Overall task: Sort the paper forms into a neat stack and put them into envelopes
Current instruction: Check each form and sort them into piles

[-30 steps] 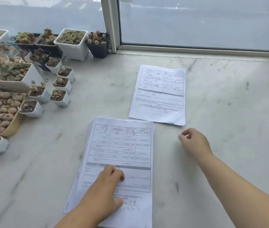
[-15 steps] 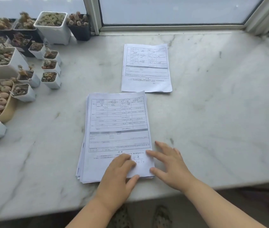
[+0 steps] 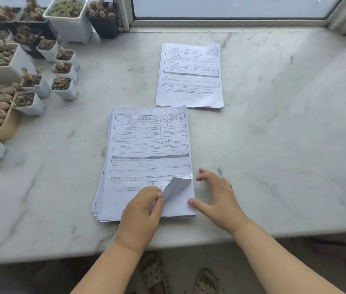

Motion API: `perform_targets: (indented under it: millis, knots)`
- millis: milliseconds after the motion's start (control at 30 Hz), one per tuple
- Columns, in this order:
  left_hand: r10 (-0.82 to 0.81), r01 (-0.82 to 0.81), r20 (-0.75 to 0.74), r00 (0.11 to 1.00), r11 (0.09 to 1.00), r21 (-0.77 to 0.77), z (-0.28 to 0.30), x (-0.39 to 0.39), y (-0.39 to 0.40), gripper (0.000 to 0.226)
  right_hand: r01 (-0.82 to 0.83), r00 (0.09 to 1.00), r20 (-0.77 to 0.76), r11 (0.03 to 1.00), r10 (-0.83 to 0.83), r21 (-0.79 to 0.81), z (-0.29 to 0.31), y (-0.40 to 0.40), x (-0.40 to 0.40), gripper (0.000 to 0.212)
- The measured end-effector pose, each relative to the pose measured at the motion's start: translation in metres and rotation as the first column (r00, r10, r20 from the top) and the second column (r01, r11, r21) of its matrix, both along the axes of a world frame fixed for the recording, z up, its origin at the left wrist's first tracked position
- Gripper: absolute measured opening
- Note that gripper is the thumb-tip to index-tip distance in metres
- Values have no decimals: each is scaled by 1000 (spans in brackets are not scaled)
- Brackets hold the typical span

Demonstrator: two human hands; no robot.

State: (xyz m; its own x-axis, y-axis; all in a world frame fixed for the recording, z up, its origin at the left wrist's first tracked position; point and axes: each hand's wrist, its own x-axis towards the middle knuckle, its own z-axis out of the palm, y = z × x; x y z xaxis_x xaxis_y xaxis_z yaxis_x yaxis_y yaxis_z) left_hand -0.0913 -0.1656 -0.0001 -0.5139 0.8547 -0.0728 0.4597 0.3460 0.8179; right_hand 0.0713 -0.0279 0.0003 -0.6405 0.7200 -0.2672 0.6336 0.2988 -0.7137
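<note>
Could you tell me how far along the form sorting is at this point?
Done: one sorted form lies apart near the window. In hand: the left hand pinches up the near corner of the top sheet on the main stack, while the right hand rests at its edge. Left: the stack is uneven, and no envelopes are in view.

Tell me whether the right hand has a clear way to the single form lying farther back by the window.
Probably yes. The right hand holds nothing beside the stack, and only bare marble lies between it and the single form.
</note>
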Motion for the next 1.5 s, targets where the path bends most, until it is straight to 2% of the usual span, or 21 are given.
perform_targets:
  millis: [100, 167, 233, 300, 367, 467, 567, 700, 767, 867, 967, 1100, 1167, 1267, 1367, 1433, 1500]
  knots:
    - [82, -83, -35, 996, 996, -20, 5, 0, 3, 9, -89, 995, 45, 996, 89, -10, 1, 1, -2, 39]
    - [115, -120, -81, 990, 991, -63, 6, 3, 5, 37, -95, 994, 57, 995, 93, 22, 0, 1, -6, 40]
    - [127, -137, -133, 983, 989, -62, 5, 7, 8, 49, -68, 997, 46, 996, 66, 63, -3, 1, -9, 37]
    - [86, -90, -188, 979, 996, -12, 5, 9, 8, 38, -50, 998, 35, 994, 46, 95, -8, 0, -11, 35]
    - [0, 0, -191, 982, 1000, 1, 4, 7, 5, 13, -21, 1000, 22, 994, 19, 106, -12, -1, -12, 40]
    - [-123, 115, -192, 974, 992, -53, 1, 1, -1, 25, 33, 999, 7, 992, -34, 125, -12, 0, -18, 43]
    - [-110, 105, -149, 983, 993, -45, -4, -5, -1, 23, 85, 996, -45, 987, -79, 137, -10, 3, -22, 47]
    - [-1, 2, -38, 999, 1000, 13, -3, -9, 1, 33, 27, 997, -79, 999, -25, 26, -5, 9, -16, 34]
    - [29, -29, 1, 1000, 999, 25, -1, -11, 2, 39, -49, 998, -26, 999, 49, 5, -3, 11, -11, 45]
    - [46, -46, 12, 999, 999, 6, 1, -12, 4, 42, -114, 993, 52, 991, 110, 72, -7, 11, -9, 58]
    - [29, -29, 11, 1000, 999, -15, 2, -11, 4, 39, -78, 996, 53, 991, 73, 106, -12, 7, -12, 52]
    - [-87, 85, -49, 995, 995, -47, 1, -16, -2, 29, 13, 1000, 8, 990, -14, 143, -15, 5, -19, 39]
    - [-113, 110, -58, 992, 992, -55, 0, -18, -2, 23, 54, 999, 1, 987, -55, 151, -14, 4, -22, 44]
    - [-66, 65, -34, 997, 997, -50, 0, -19, 0, 14, 106, 994, -14, 982, -105, 155, -8, 4, -25, 52]
    - [-5, 6, 31, 1000, 999, -37, 1, -19, 1, 11, 146, 989, -48, 987, -142, 72, 4, 5, -25, 39]
    - [11, -9, 81, 997, 1000, -27, 2, -20, 1, 14, 44, 998, -48, 999, -43, 21, 10, 8, -20, 34]
    - [26, -22, 132, 991, 999, -31, 4, -23, 1, 18, -142, 988, 55, 990, 141, 18, 12, 9, -15, 44]
